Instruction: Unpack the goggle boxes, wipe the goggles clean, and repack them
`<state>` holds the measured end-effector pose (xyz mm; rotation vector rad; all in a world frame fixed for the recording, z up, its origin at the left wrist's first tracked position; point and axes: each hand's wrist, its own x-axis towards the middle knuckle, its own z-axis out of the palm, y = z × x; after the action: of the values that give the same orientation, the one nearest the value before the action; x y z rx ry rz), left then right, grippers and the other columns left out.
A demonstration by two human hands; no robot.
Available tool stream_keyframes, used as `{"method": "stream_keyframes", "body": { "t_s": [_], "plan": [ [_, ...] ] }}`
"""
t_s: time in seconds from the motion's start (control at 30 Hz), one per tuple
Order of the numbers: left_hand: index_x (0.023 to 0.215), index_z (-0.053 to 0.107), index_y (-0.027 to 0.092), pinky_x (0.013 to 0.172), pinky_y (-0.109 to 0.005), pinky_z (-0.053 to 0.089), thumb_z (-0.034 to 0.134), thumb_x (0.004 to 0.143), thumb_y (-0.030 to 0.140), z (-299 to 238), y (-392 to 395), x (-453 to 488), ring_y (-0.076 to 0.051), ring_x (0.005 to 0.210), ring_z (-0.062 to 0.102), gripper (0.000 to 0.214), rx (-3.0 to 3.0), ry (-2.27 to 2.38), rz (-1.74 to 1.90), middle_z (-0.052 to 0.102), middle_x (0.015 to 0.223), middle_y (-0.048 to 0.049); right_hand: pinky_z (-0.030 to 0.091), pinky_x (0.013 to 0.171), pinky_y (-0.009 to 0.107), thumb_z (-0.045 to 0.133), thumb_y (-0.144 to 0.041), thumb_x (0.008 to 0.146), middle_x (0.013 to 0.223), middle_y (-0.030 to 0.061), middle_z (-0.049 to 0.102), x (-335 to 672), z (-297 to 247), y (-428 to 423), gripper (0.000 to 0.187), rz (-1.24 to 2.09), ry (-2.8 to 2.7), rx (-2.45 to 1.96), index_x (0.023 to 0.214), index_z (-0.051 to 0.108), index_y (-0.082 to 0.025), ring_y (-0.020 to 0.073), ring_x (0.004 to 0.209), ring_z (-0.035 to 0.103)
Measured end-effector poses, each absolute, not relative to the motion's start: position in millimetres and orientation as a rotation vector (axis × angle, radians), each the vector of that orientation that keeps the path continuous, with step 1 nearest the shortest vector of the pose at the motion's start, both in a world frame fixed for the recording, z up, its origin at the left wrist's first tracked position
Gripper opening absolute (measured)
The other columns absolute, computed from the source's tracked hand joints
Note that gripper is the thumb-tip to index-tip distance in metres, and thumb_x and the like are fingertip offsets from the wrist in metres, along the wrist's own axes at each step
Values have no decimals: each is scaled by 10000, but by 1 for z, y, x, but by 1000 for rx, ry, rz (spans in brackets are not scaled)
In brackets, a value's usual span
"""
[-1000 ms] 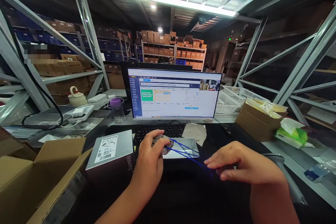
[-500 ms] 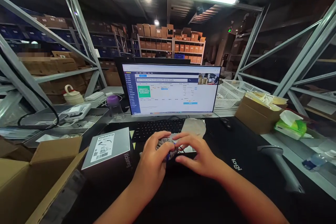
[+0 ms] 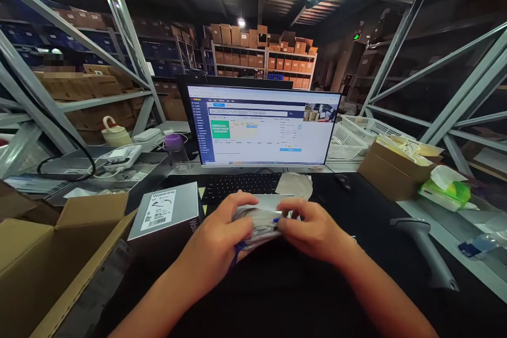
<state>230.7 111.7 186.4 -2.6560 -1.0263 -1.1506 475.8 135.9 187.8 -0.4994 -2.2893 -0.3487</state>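
My left hand (image 3: 222,232) is wrapped round a soft grey pouch (image 3: 259,224), thumb on top. A blue cord shows below that thumb, and another bit of blue sits at the pouch's right end. There my right hand (image 3: 311,224) pinches the edge with its thumb and fingers closed. Behind the pouch lies a pale flat item (image 3: 273,203), partly hidden by my hands. A grey and black "Wakening" box (image 3: 166,211) stands left of my left hand, with a printed label on its top.
An open cardboard carton (image 3: 85,216) is at the near left. Behind my hands are a keyboard (image 3: 241,185) and a lit monitor (image 3: 265,127). On the right lie a mouse (image 3: 341,181), a barcode scanner (image 3: 425,245), a carton (image 3: 390,171), a tissue pack (image 3: 447,190) and a bottle (image 3: 481,243).
My hands have moved apart, and the grey pouch, bunched up before, is now stretched wider between them. My right fingers have closed on its right end. The camera view has tilted slightly down.
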Motion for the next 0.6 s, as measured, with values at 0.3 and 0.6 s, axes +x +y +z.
{"method": "stream_keyframes", "body": {
  "t_s": [0.3,0.6],
  "plan": [
    [867,586,231,963,-387,576,608,857,144,178,113,242,-242,1174,635,90,-2582,-1081,-1504,592,1273,-68,606,677,291,518,-27,863,1151,113,688,474,175,147,276,-281,-2024,-592,1028,615,-226,204,967,707],
    [1382,527,316,916,-427,594,608,904,287,134,114,268,-278,1119,667,485,-2663,-1218,-2458,629,1332,-86,610,906,381,591,-74,796,1387,193,558,466,172,139,467,-113,-2039,-512,1251,636,-170,260,1158,659]
  ]
}}
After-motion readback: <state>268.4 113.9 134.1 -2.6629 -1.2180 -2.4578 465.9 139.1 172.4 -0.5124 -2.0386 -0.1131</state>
